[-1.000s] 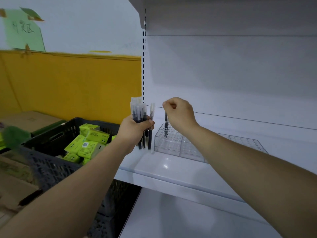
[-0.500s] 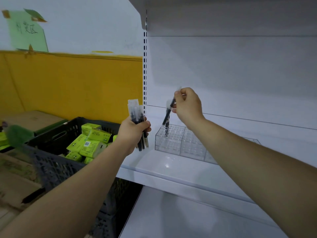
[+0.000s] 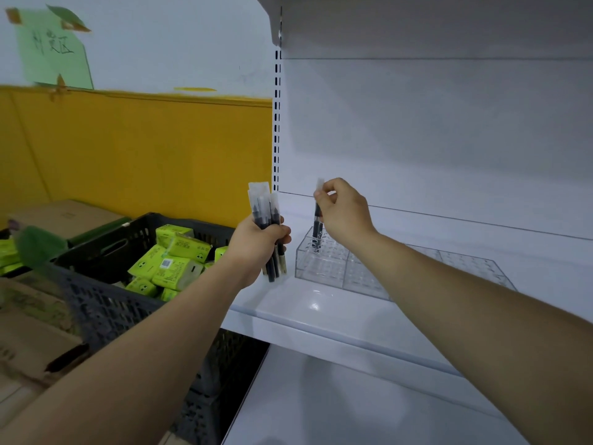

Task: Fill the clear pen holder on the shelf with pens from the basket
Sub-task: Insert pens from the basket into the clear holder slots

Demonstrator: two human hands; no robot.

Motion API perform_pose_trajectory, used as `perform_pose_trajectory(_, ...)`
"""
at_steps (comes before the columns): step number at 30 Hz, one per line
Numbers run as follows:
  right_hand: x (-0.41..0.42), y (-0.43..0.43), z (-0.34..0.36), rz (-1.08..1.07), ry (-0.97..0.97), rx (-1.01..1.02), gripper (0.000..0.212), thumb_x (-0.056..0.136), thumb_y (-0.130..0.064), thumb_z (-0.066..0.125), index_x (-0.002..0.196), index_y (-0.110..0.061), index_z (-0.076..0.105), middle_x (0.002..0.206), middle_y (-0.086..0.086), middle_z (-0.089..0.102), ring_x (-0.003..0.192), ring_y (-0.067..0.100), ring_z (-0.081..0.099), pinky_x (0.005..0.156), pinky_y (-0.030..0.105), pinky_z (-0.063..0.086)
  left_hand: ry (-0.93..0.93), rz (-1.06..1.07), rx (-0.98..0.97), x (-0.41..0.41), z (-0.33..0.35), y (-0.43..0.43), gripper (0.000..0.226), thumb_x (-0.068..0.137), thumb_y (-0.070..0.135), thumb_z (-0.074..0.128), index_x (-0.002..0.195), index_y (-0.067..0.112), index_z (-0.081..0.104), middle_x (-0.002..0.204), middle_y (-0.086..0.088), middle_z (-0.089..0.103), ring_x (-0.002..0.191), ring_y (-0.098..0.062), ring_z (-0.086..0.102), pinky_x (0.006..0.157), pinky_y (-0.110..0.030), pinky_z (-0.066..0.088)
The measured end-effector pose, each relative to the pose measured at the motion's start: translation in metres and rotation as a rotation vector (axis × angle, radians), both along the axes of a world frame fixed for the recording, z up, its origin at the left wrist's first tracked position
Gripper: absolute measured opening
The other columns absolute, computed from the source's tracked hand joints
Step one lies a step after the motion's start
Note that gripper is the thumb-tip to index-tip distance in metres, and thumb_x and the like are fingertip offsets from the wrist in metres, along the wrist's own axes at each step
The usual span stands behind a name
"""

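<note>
- While the right hand [image 3: 345,210] pinched one pen [image 3: 318,220] by its top, its tip stood in the clear pen holder [image 3: 369,268] below the grip.
- The left hand [image 3: 260,242] gripped a bundle of pens [image 3: 268,216]; most slots seemed empty.

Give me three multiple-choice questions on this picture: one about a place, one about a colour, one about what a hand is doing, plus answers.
1. Where does the clear pen holder stand? A) on the white shelf B) on the floor C) on a chair
2. What colour are the packs in the basket? A) red B) lime green C) blue
3. What is the right hand doing? A) lying flat B) pinching one pen C) hanging empty

Answers: 1 A, its base rests on the shelf board; 2 B, they show bright yellow-green; 3 B, fingertips hold it upright at the holder's left end.
</note>
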State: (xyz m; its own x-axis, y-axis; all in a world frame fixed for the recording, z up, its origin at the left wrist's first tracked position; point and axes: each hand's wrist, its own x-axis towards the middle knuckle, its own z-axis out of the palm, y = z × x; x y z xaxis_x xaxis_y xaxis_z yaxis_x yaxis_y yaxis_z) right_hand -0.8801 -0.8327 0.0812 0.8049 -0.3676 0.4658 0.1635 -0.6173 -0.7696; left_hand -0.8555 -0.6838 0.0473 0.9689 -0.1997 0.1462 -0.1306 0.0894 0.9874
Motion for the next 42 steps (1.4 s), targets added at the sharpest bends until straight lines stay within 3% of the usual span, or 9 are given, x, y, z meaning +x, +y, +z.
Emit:
perform_pose_trajectory(8, -0.001, -0.001, -0.004, -0.076, 0.098, -0.106, 0.028, 0.096, -0.035, 0.053, 0.109, -0.01, 0.054, 0.099, 0.0, 0.055, 0.092, 0.019, 0.052, 0.076, 0.027, 0.038, -0.031, 0.022, 0.083, 0.004, -0.002, 0.0, 0.01, 0.091, 0.004, 0.059, 0.097, 0.011, 0.063, 0.081, -0.006, 0.065, 0.083, -0.024, 0.063, 0.088, -0.047, 0.055)
perform_pose_trajectory(12, -0.009, 0.004, 0.003, -0.038, -0.08, -0.038, 0.011, 0.093, -0.026, 0.058, 0.096, -0.016, 0.055, 0.091, 0.0, 0.058, 0.083, 0.016, 0.055, 0.072, 0.025, 0.041, -0.053, 0.015, 0.055, 0.002, 0.0, 0.002, 0.007, 0.091, 0.005, 0.061, 0.096, 0.009, 0.063, 0.078, -0.008, 0.066, 0.076, -0.024, 0.064, 0.079, -0.042, 0.057)
perform_pose_trajectory(15, -0.016, 0.013, 0.01, 0.027, -0.049, -0.042, 0.013, 0.093, -0.026, 0.057, 0.094, -0.016, 0.064, 0.085, -0.006, 0.061, 0.081, 0.014, 0.059, 0.072, 0.025, 0.047, -0.068, -0.012, -0.009, -0.001, 0.003, 0.001, 0.012, 0.092, 0.002, 0.06, 0.104, 0.004, 0.062, 0.083, -0.008, 0.068, 0.074, -0.018, 0.067, 0.069, -0.033, 0.054)
perform_pose_trajectory(19, -0.018, 0.021, 0.012, 0.121, 0.061, -0.137, 0.034, 0.097, -0.03, 0.049, 0.093, -0.001, 0.067, 0.093, 0.02, 0.066, 0.083, 0.031, 0.062, 0.075, 0.041, 0.05, -0.083, -0.052, -0.022, -0.005, 0.006, 0.001, 0.009, 0.093, 0.002, 0.058, 0.1, 0.007, 0.062, 0.083, -0.006, 0.07, 0.075, -0.018, 0.069, 0.068, -0.031, 0.053)
perform_pose_trajectory(21, -0.02, 0.021, 0.013, 0.167, 0.074, -0.096, 0.037, 0.097, -0.03, 0.049, 0.092, 0.004, 0.065, 0.091, 0.026, 0.063, 0.069, 0.028, 0.054, 0.065, 0.036, 0.044, -0.089, -0.061, -0.02, -0.007, 0.006, 0.001, 0.008, 0.093, 0.002, 0.058, 0.097, 0.008, 0.062, 0.082, -0.006, 0.069, 0.075, -0.018, 0.069, 0.067, -0.03, 0.053)
perform_pose_trajectory(25, -0.023, 0.02, 0.013, 0.199, 0.08, -0.027, 0.016, 0.094, -0.028, 0.058, 0.084, -0.017, 0.062, 0.081, -0.004, 0.063, 0.073, 0.012, 0.059, 0.069, 0.03, 0.048, -0.084, -0.074, -0.037, -0.011, 0.007, 0.001, 0.008, 0.093, 0.003, 0.058, 0.091, 0.009, 0.061, 0.082, -0.006, 0.07, 0.077, -0.018, 0.07, 0.068, -0.03, 0.054)
perform_pose_trajectory(30, -0.023, 0.016, 0.021, 0.098, -0.101, 0.285, 0.015, 0.096, -0.024, 0.053, 0.084, -0.023, 0.046, 0.095, 0.013, 0.066, 0.08, 0.029, 0.069, 0.072, 0.042, 0.06, 0.006, 0.049, -0.059, -0.008, 0.004, 0.003, 0.008, 0.092, 0.005, 0.06, 0.088, 0.012, 0.058, 0.087, -0.008, 0.068, 0.077, -0.019, 0.067, 0.07, -0.033, 0.055)
perform_pose_trajectory(34, -0.021, 0.003, 0.025, 0.007, -0.152, 0.203, 0.011, 0.096, -0.026, 0.053, 0.09, -0.019, 0.047, 0.083, 0.004, 0.063, 0.073, 0.022, 0.066, 0.075, 0.049, 0.058, 0.011, 0.053, -0.035, -0.009, 0.0, 0.008, 0.015, 0.094, 0.001, 0.052, 0.084, 0.011, 0.055, 0.075, -0.008, 0.061, 0.061, -0.019, 0.052, 0.061, -0.031, 0.05)
perform_pose_trajectory(42, -0.016, 0.003, 0.009, 0.004, -0.063, 0.101, 0.011, 0.097, -0.027, 0.052, 0.093, -0.018, 0.046, 0.084, 0.002, 0.061, 0.081, 0.031, 0.067, 0.079, 0.05, 0.055, -0.005, 0.022, 0.014, -0.008, -0.002, 0.005, 0.014, 0.092, -0.001, 0.053, 0.088, 0.012, 0.057, 0.082, -0.008, 0.062, 0.068, -0.018, 0.053, 0.064, -0.03, 0.049)
